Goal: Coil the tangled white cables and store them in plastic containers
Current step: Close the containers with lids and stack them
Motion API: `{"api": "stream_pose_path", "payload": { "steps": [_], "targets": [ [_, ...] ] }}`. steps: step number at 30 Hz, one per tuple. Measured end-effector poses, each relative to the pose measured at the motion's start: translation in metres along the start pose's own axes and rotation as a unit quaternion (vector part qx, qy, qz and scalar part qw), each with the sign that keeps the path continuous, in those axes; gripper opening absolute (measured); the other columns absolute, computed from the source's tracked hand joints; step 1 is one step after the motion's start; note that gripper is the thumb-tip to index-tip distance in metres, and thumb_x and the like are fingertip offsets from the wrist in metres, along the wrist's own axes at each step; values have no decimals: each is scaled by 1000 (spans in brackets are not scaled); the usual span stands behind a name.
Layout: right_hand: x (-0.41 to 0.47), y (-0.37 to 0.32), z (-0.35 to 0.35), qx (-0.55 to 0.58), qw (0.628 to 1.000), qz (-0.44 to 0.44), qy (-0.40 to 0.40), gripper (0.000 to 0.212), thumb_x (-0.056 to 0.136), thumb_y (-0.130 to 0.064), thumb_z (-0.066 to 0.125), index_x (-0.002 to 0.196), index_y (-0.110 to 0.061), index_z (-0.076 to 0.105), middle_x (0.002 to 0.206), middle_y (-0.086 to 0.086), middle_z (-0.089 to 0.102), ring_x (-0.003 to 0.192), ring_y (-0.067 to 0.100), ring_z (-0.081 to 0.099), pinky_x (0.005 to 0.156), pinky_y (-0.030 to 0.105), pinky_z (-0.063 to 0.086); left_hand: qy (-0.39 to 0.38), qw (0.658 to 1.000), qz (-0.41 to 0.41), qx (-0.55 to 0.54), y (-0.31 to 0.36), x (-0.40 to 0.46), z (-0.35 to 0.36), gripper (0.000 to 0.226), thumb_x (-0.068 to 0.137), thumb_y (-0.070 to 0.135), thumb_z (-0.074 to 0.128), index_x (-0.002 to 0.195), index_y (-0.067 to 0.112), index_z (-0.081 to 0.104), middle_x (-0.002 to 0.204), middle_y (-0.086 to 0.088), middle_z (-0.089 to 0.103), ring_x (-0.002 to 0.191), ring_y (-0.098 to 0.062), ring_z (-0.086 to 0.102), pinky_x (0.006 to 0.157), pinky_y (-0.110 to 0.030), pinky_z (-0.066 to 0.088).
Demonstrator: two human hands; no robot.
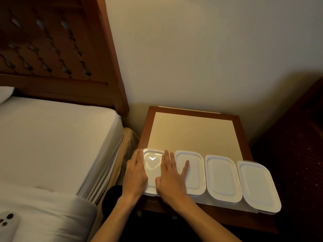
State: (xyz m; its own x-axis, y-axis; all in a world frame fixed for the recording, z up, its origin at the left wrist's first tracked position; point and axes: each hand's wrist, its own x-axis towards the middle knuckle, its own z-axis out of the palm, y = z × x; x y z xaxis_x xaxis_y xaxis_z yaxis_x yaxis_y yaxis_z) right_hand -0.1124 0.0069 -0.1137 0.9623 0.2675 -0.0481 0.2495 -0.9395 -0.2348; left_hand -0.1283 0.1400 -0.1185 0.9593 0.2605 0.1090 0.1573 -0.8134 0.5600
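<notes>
While four lidded plastic containers [223, 177] sit in a row along the near edge of the bedside table [192, 131] at lower centre, both hands lie flat on them, fingers straight. Going rightward, the left hand [135, 173] presses the leftmost container [153, 165] on its left edge, and the right hand [172, 179] spans that lid and the second container [194, 172].

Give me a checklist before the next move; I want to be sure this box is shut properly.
1. Four containers in a row on the nightstand: ok.
2. Lids on all four: ok.
3. Left hand flat at the first container's left side: ok.
4. Right hand flat, spanning the first and second container: ok.
5. Lid fully snapped: cannot tell.
6. Cables inside: cannot tell.
</notes>
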Motion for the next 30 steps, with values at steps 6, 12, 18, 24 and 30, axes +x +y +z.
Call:
{"api": "stream_pose_path", "payload": {
  "steps": [6,12,18,24,30],
  "targets": [
    [4,5,6,-17,999,-34,-3,89,59,-45,67,140,-11,51,147,7,49,134,28,49,113,65,2,-63,998,5,20,-11,6,6,73,96,17,50,154,23,7,162,3,15,146,-17,22,117,-44,28],
    [7,9,-7,-22,998,-60,-25,79,89,-37,49,156,-12,16,165,4,7,152,24,7,110,66,-16,-59,998,0,23,-4,6,-1,70,95,13,45,155,21,10,162,3,15,141,-18,30,112,-40,36],
    [-36,59,-12,57,991,-121,23,88,86,-64,43,156,-31,0,162,-12,-16,148,12,-20,115,51,-20,-58,996,-19,-59,-2,6,-2,54,102,21,37,154,19,19,159,2,22,143,-18,28,115,-32,24],
    [-55,92,4,-13,987,-157,27,65,86,-32,71,145,-23,42,155,4,33,142,29,36,106,58,38,-17,966,-93,-239,-3,-5,-5,35,103,22,40,135,22,54,113,9,63,99,-4,60,89,-24,52],
    [-55,90,-1,106,972,-163,131,58,96,-24,57,150,-27,35,157,-4,33,146,21,26,113,51,31,23,920,-170,-353,3,-11,0,29,102,19,44,125,19,62,103,8,67,93,-7,63,68,-14,48]
  ]
}}
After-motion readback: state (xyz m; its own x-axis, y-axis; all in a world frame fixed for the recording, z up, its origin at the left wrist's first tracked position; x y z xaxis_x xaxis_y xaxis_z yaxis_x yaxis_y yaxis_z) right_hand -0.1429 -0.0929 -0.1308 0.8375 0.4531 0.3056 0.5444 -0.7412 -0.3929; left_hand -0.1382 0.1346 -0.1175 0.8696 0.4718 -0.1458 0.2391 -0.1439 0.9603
